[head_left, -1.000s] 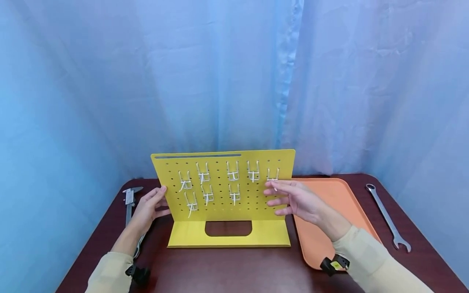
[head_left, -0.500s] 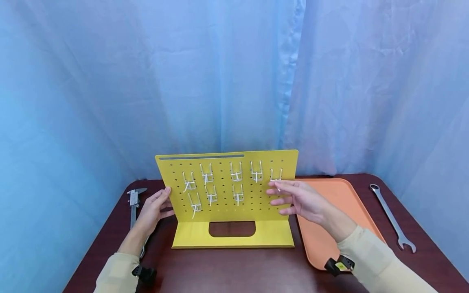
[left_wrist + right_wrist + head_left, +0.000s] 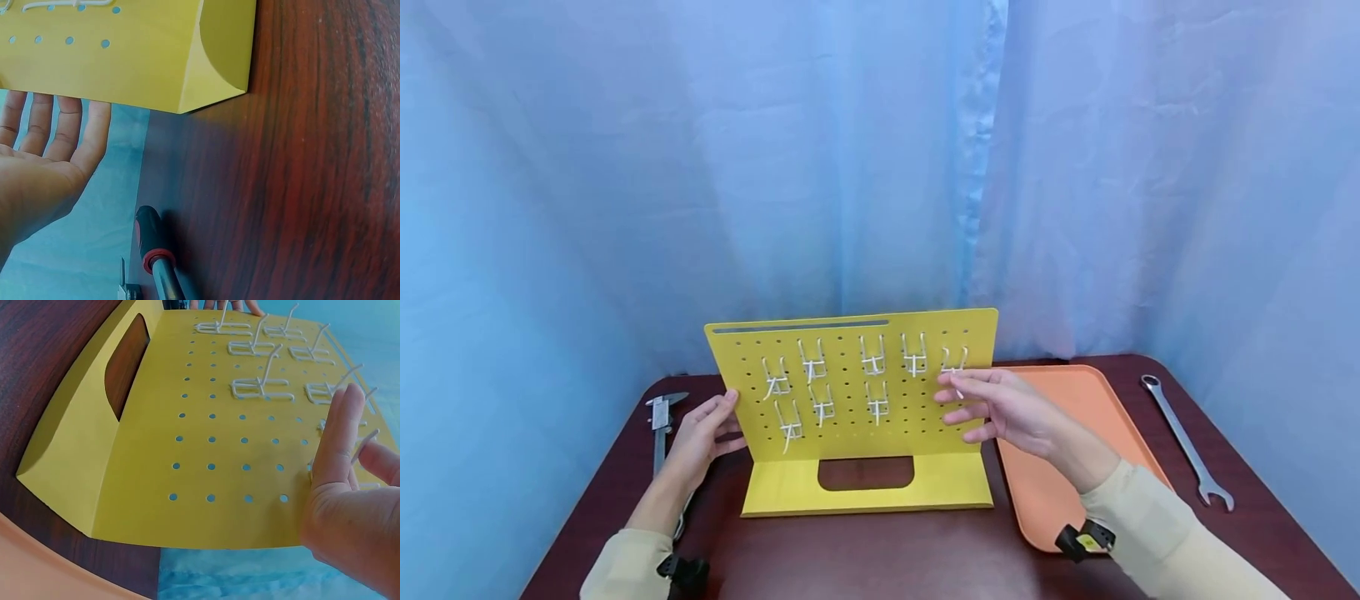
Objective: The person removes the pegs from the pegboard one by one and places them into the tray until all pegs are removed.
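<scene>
Yellow pegboard (image 3: 850,442) being gripped at its left edge by the left hand (image 3: 700,433), thumb (image 3: 728,398) being laid in front, fingers (image 3: 67,122) being tucked behind, rightmost white hook (image 3: 364,445) being partly covered by the right hand (image 3: 1011,408), its grip being impossible to tell

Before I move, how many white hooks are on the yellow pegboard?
8 white hooks: five across the upper part of the yellow pegboard, the rightmost partly covered by the right hand; three lower, left to centre. Others could hide behind that hand.
</scene>
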The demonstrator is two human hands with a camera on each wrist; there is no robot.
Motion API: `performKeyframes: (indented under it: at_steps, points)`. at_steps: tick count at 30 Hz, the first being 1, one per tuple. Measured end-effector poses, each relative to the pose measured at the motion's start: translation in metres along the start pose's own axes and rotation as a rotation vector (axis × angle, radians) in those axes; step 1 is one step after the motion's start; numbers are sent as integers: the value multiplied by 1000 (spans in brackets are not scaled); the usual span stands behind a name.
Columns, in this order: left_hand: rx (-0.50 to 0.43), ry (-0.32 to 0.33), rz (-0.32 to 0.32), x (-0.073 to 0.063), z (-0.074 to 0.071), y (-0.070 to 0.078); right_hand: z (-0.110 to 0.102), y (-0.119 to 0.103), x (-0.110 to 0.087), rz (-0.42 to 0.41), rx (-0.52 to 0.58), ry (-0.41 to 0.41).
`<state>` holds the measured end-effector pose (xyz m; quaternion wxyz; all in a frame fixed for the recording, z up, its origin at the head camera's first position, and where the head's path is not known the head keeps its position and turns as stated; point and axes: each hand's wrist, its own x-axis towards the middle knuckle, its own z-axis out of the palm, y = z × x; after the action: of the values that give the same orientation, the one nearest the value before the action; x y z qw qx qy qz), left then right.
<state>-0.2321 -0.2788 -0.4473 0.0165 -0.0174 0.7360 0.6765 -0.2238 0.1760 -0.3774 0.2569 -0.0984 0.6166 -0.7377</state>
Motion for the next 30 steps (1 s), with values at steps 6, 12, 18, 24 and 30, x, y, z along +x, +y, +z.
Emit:
performKeyframes:
  at_steps: [6,12,18,24,30]
  points:
    - [11,-18,17,-7,-5,0,3,2,1,-4,7,-22]
    - [-3,-26,26,-4,-3,2,1,1,-4,-6,-42,3]
    - [-11,-26,25,-1,-3,-1,-6,-2,-16,-39,-99,33]
    - [-20,-38,18,-1,-3,0,-16,-10,-33,-108,-141,27]
    - [-20,-41,21,0,-5,0,-32,-17,-38,-177,-231,92]
